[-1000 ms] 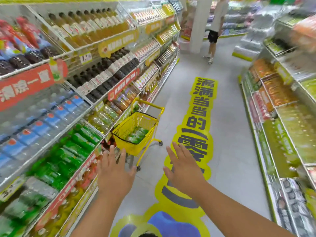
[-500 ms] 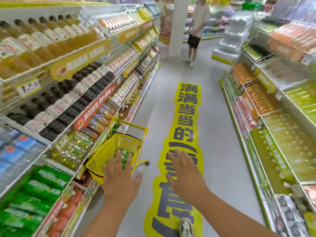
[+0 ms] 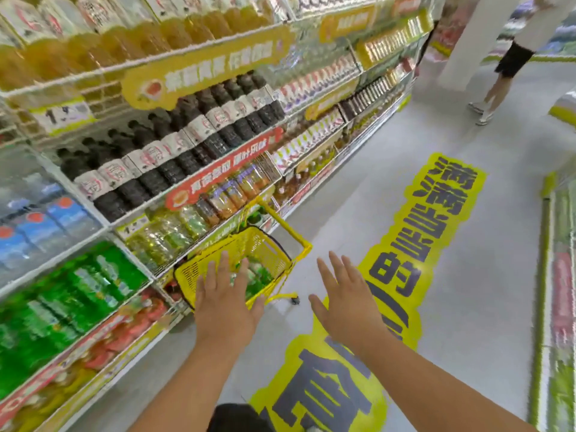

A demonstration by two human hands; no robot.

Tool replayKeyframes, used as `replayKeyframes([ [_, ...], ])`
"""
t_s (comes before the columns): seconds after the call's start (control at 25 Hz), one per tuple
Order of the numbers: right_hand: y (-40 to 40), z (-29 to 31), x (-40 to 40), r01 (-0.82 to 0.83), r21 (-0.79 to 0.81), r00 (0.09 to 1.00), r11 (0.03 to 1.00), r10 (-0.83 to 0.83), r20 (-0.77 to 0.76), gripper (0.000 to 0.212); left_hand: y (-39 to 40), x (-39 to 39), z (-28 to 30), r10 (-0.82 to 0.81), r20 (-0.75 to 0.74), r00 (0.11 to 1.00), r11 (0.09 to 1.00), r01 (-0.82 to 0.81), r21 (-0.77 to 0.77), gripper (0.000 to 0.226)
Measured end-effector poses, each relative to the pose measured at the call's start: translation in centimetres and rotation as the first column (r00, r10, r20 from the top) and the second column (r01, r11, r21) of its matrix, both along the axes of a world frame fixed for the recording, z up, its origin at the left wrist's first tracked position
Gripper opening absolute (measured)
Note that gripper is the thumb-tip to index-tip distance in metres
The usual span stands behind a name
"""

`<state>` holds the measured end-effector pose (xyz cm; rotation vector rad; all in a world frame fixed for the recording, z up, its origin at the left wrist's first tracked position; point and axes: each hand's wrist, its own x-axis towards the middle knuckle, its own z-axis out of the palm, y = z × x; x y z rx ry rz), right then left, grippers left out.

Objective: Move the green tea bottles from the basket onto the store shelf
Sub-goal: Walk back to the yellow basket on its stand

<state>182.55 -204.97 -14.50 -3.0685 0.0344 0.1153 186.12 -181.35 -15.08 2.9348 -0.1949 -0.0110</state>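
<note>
A yellow wheeled basket stands on the floor against the left shelving, its handle raised. Green tea bottles lie inside it, partly hidden behind my left hand. My left hand is stretched out in front of the basket's near rim, fingers straight and spread, holding nothing. My right hand hovers to the right of the basket over the floor, fingers also spread and empty. The store shelf beside the basket holds pale green bottles.
The left shelving carries rows of dark bottles, yellow drinks above and green bottles lower left. A yellow floor sticker runs down the aisle. A person stands far up the aisle by a white pillar. More shelving lines the right edge.
I have moved forward along the aisle, so the basket now sits just beyond my left hand. Both hands stay spread and empty.
</note>
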Motion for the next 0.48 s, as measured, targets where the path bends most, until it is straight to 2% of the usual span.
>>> replayKeyframes([
  [0.24,-0.6,-1.6,11.7,-0.109,0.078,0.994,0.991,0.11,-0.003,0.078,-0.5,8.7,-2.0,0.136,-0.02,0.99,0.99,-0.136,0.03,0.079],
  [0.48,-2.3,0.7,21.0,-0.117,0.093,0.993,0.989,0.113,0.043,0.075,-2.7,20.3,0.3,0.11,0.025,0.994,0.993,-0.111,0.032,0.08],
])
